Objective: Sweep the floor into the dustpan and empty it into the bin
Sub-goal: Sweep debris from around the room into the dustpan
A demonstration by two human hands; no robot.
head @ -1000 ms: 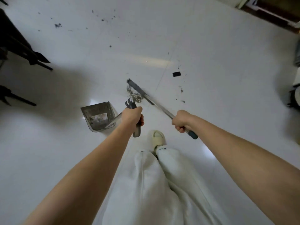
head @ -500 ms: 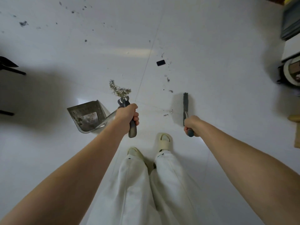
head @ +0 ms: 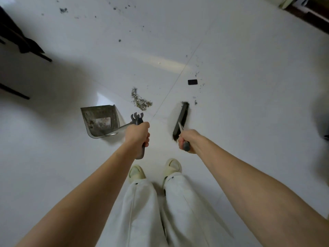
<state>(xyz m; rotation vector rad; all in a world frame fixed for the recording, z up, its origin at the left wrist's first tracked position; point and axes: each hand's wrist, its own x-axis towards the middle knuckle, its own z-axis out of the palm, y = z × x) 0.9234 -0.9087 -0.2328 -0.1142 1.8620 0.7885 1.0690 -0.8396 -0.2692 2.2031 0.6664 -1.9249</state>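
The dustpan (head: pixel 99 122) sits left of centre in the frame, its mouth toward the upper left, with grey dirt inside. My left hand (head: pixel 138 133) is fisted round its handle (head: pixel 141 150), knuckles up, arm reaching straight in from the lower left. A toothed comb (head: pixel 136 117) sticks out just above that fist. My right hand (head: pixel 188 141) grips the broom (head: pixel 181 120) by its shaft, arm coming in from the lower right; the dark head points toward the upper centre, and I think it touches the floor (head: pixel 249 86), though blur hides that. A dust pile (head: pixel 141 101) lies between pan and broom, just above them. A black chip (head: pixel 192 82) lies further up, and specks (head: pixel 64 10) dot the top left.
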